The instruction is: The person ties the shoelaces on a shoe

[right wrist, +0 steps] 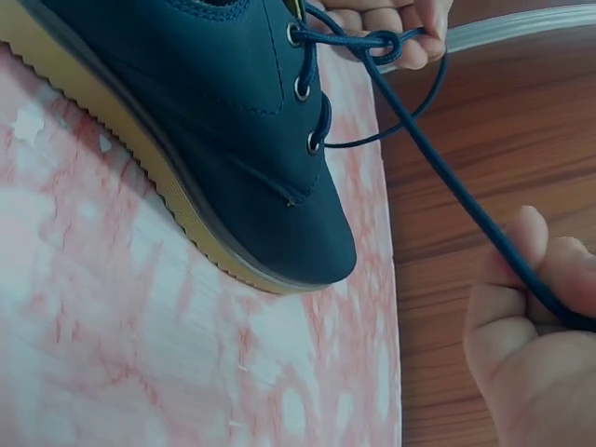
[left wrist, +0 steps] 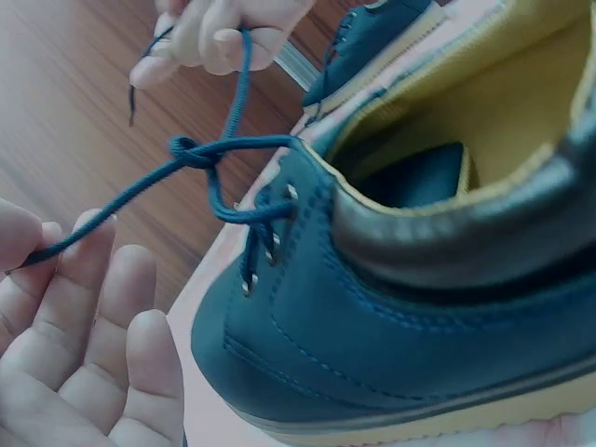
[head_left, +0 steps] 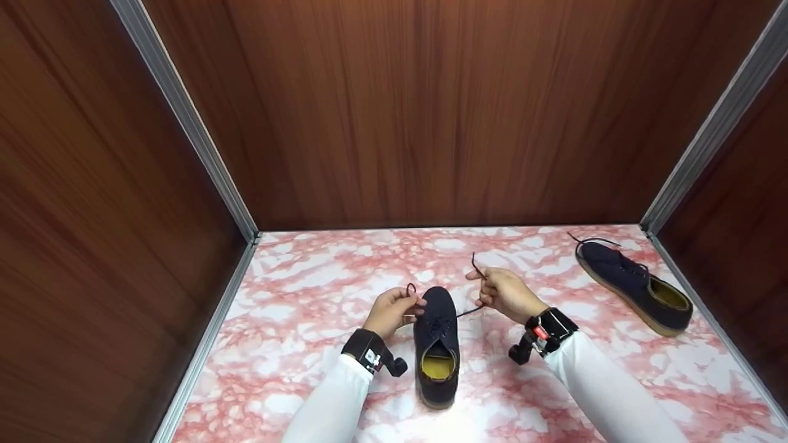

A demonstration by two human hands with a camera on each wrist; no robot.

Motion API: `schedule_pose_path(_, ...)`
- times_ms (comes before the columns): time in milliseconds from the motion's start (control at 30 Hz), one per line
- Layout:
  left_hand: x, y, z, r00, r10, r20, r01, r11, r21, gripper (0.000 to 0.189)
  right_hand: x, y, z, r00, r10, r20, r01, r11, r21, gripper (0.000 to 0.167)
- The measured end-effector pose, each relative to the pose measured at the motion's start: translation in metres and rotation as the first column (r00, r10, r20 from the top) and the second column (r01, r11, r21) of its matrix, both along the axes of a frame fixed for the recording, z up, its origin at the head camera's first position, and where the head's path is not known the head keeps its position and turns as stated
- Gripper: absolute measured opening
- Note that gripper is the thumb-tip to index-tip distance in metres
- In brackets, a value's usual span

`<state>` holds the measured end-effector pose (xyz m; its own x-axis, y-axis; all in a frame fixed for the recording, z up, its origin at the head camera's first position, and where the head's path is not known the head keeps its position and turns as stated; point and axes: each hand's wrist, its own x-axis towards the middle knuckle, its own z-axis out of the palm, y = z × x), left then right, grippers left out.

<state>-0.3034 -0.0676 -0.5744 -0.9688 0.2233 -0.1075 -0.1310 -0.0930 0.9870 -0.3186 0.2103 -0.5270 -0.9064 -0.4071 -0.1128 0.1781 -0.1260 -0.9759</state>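
Note:
A dark blue lace-up shoe [head_left: 437, 307] with a tan sole and yellow lining stands on the table, toe away from me. Left of its toe, my left hand [head_left: 391, 309] pinches one end of the shoelace [left wrist: 126, 194] between thumb and index finger, the other fingers loosely spread. On the right side my right hand [head_left: 508, 294] grips the other lace end with curled fingers, its tip sticking out past them. Between the hands the laces cross in a loose knot [left wrist: 194, 153] above the eyelets. Both lace lengths run fairly straight from it.
A matching shoe [head_left: 634, 284], its laces loose, sits at the back right. The tabletop [head_left: 308, 277] has a red and white marbled pattern. Brown wood panels [head_left: 431, 123] with metal edge strips enclose it at the back and sides.

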Motion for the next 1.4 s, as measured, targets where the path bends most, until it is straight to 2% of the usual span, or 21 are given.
schedule_pose_path(200, -0.001, 0.000, 0.003, 1.000, 0.026, 0.014, -0.028, 0.985, 0.173, 0.006, 0.005, 0.005, -0.003, 0.985, 0.156, -0.071, -0.143, 0.977, 0.157, 0.039)
schedule_pose_path(267, -0.001, 0.001, 0.004, 0.999, 0.034, 0.014, -0.036, 0.975, 0.220, 0.005, 0.006, 0.007, -0.005, 0.981, 0.182, -0.073, -0.168, 0.972, 0.165, 0.037)
schedule_pose_path(367, -0.001, 0.002, 0.006, 0.999, 0.035, 0.011, -0.037, 0.964, 0.263, 0.004, 0.006, 0.007, -0.006, 0.987, 0.158, -0.043, -0.152, 0.981, 0.119, 0.034)
schedule_pose_path(467, 0.000, 0.002, 0.007, 0.999, 0.031, 0.009, -0.032, 0.957, 0.289, 0.008, 0.007, 0.006, -0.006, 0.995, 0.099, -0.003, -0.099, 0.994, 0.053, 0.036)
schedule_pose_path(600, 0.000, 0.002, 0.008, 0.999, 0.041, 0.008, -0.042, 0.954, 0.298, 0.014, 0.009, 0.001, -0.006, 0.998, 0.056, -0.003, -0.056, 0.998, -0.003, 0.039)
schedule_pose_path(733, 0.000, 0.001, 0.008, 0.998, 0.056, 0.020, -0.059, 0.956, 0.288, 0.019, 0.011, -0.004, -0.006, 0.999, 0.039, -0.023, -0.039, 0.999, -0.008, 0.038)
schedule_pose_path(900, 0.001, 0.001, 0.007, 0.998, 0.060, 0.016, -0.062, 0.961, 0.271, 0.022, 0.014, -0.006, -0.006, 1.000, 0.016, 0.006, -0.016, 1.000, -0.002, 0.025)
schedule_pose_path(967, 0.001, 0.001, 0.007, 0.998, 0.062, 0.015, -0.064, 0.961, 0.270, 0.021, 0.014, -0.006, -0.006, 1.000, 0.027, 0.007, -0.027, 1.000, -0.003, 0.026)
schedule_pose_path(1100, 0.001, 0.000, 0.006, 0.996, 0.076, 0.043, -0.085, 0.958, 0.274, 0.020, 0.014, -0.004, -0.007, 0.993, 0.106, -0.058, -0.105, 0.994, 0.023, 0.033)
schedule_pose_path(1200, 0.002, 0.000, 0.006, 0.995, 0.084, 0.062, -0.098, 0.955, 0.281, 0.021, 0.014, -0.001, -0.009, 0.986, 0.148, -0.074, -0.149, 0.989, -0.004, 0.037)
schedule_pose_path(1400, 0.003, 0.000, 0.007, 0.996, 0.062, 0.070, -0.080, 0.953, 0.293, 0.022, 0.015, 0.002, -0.012, 0.995, 0.096, -0.028, -0.098, 0.991, -0.086, 0.038)
